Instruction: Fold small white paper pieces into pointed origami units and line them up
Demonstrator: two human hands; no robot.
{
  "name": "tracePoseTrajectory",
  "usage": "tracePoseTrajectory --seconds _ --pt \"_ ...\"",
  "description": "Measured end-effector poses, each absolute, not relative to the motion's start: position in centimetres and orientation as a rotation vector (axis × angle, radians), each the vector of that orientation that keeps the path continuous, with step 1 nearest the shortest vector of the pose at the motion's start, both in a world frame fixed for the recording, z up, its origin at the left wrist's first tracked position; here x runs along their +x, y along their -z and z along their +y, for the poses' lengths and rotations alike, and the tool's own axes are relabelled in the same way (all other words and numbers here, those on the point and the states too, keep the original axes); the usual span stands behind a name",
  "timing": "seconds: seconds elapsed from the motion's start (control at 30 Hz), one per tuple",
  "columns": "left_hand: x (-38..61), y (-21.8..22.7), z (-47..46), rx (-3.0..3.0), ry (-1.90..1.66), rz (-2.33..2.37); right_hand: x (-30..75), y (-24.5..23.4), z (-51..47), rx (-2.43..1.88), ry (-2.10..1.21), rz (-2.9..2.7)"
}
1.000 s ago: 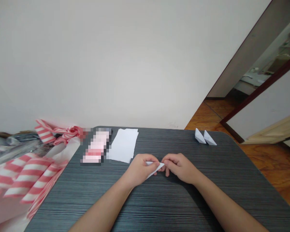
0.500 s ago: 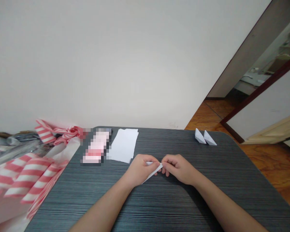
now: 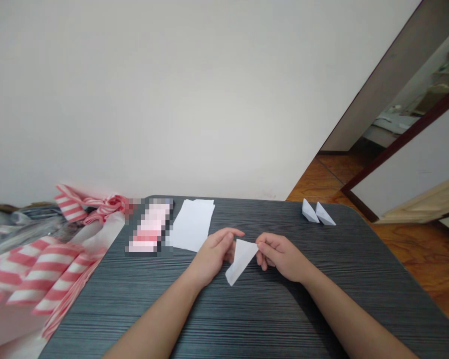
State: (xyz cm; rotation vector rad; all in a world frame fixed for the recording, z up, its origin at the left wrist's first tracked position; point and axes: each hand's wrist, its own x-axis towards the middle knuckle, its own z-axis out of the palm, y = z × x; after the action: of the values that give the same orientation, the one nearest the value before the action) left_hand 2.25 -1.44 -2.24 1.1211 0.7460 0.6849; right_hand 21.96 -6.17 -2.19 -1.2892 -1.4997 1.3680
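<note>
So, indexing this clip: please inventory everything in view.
table: one, dark, lower centre
folded paper: one, white, over table's middle
paper stack: one, white, table's far left
folded shapes: two, white, table's far right
pixelated item: one, pink, left of stack
striped cloth: uncountable, red-white, far left
bundle: uncountable, grey, behind cloth
wall: one, pale, behind table
panel: one, whitish, right
floor: one, brown, right
background items: uncountable, mixed, upper right
left grip: one, beside folded paper, contact unclear
right grip: one, pinching folded paper's corner
forearms: two, lower edge
</note>
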Motion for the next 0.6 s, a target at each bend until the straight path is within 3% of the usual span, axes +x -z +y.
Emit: tracePoseTrajectory --seconds 0.23,0.47,0.6 --pt "2.6 1.2 -2.0 1.54 -0.67 0.638 21.4 2.8 -6.1 -1.249 -1.504 -1.477" --pt "2.5 1.6 -1.9 1.71 -0.619 0.725 21.5 2.6 -6.3 -1.324 -1.431 -1.639" --pt "2.2 1.7 -1.7 1.934 -0.614 0.915 22.5 3.3 -5.9 -1.297 -1.306 -1.452"
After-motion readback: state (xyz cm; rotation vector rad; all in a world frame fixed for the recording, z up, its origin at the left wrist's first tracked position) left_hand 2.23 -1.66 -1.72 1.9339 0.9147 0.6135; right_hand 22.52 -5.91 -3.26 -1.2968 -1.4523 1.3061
